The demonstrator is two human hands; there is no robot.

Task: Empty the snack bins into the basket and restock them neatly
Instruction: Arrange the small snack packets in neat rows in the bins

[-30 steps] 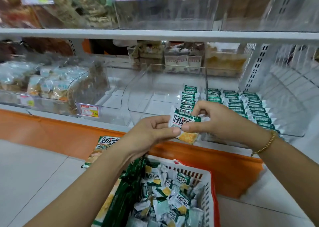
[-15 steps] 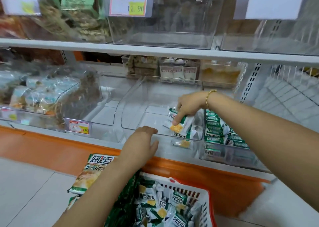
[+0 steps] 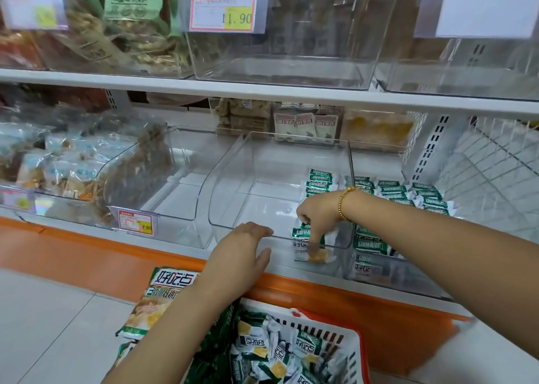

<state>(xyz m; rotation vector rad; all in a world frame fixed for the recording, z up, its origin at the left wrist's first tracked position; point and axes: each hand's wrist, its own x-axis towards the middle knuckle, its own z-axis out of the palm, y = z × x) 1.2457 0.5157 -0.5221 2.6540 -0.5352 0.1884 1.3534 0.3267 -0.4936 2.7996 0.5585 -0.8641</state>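
Right hand point(image 3: 318, 211), lower now, pinches one packet point(image 3: 303, 242) in bin point(image 3: 262, 165).

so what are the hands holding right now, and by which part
The right hand pinches a snack packet near its top edge; the left hand holds nothing.

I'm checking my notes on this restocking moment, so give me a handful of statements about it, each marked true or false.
1. The right hand pinches a green-and-white snack packet inside the clear bin. True.
2. The left hand grips a packet. False: it rests open on the bin's front rim, holding nothing.
3. The basket is empty. False: it holds a heap of packets.
4. The price tag on the upper shelf reads 11.90. True.
5. The gold bracelet is on the left wrist. False: it is on the right wrist.
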